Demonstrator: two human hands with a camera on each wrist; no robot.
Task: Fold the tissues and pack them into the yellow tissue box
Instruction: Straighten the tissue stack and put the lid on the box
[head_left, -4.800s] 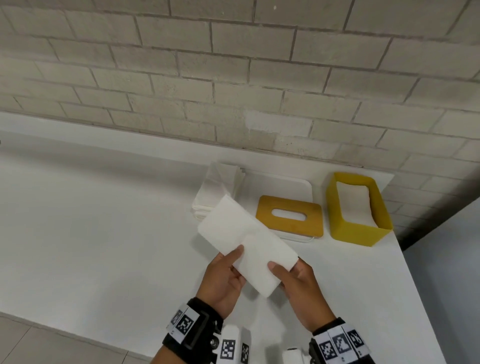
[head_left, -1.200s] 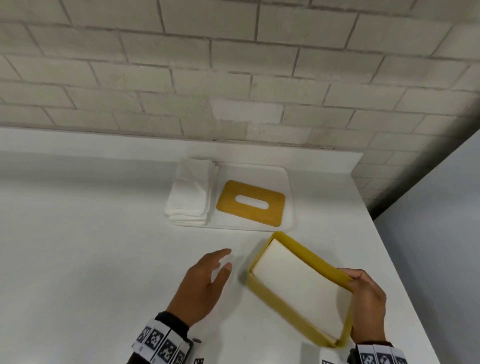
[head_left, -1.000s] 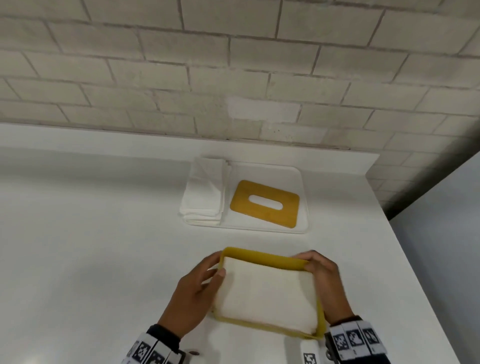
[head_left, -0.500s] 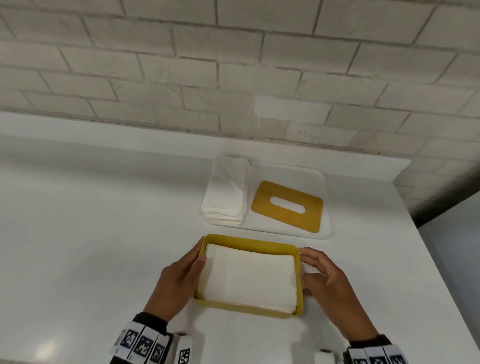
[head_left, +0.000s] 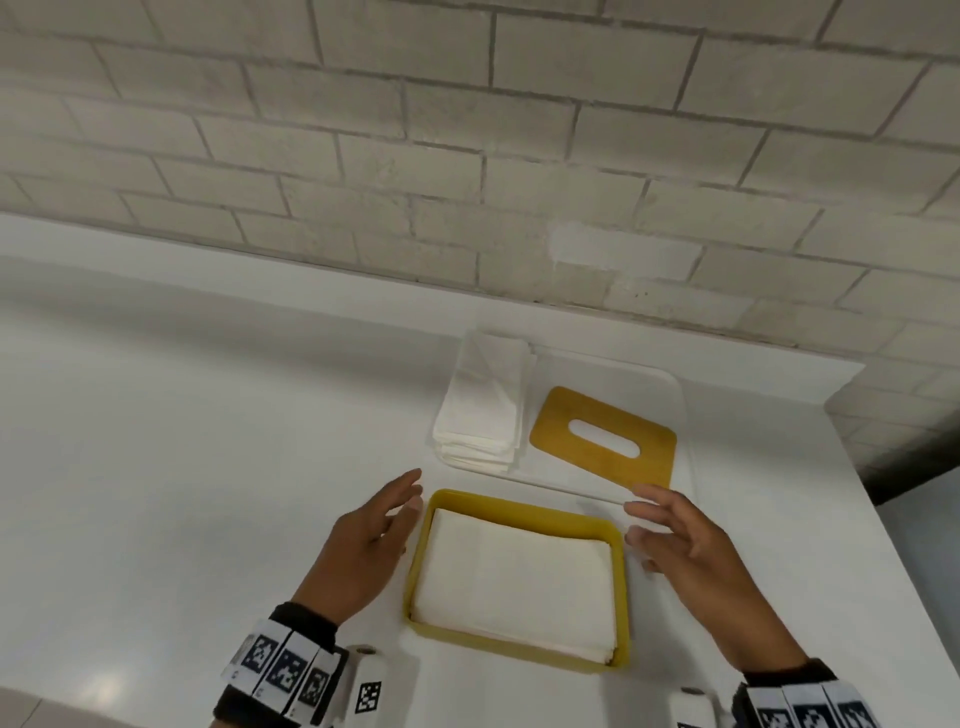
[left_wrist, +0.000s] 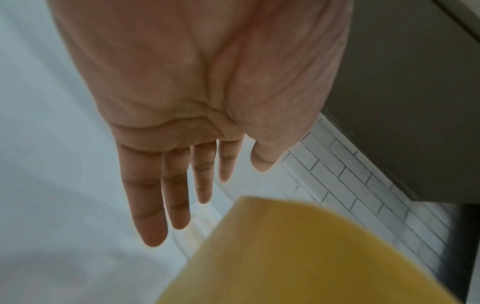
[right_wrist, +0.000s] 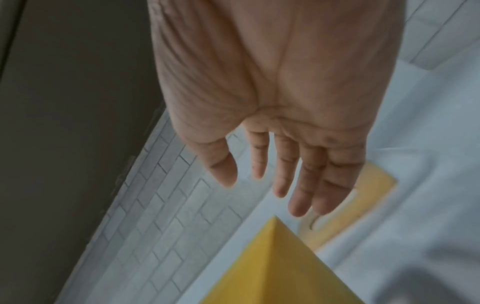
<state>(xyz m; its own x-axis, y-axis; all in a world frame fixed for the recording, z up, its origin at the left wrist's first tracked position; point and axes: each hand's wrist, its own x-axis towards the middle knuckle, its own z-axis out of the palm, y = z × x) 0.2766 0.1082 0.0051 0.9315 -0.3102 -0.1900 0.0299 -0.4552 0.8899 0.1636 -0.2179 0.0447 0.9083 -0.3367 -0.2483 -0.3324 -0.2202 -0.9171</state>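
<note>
The yellow tissue box (head_left: 524, 506) stands open-topped on the white table, filled with folded white tissues (head_left: 514, 577). My left hand (head_left: 363, 540) hovers just left of the box with straight fingers, apart from its wall. My right hand (head_left: 680, 540) hovers just right of it, fingers spread, holding nothing. The wrist views show each palm open, my left hand (left_wrist: 182, 185) above the box wall (left_wrist: 298, 257) and my right hand (right_wrist: 285, 174) above the box corner (right_wrist: 275, 267). A stack of folded tissues (head_left: 485, 410) lies behind the box.
The yellow slotted lid (head_left: 605, 439) lies flat on a white tray (head_left: 670, 384) behind the box, next to the tissue stack. A brick wall runs along the table's far edge. The table's right edge is near my right hand.
The box was pulled from the back right to the front and squared up by both hands. Since half a second ago both hands have let go and drawn slightly away from its sides.
</note>
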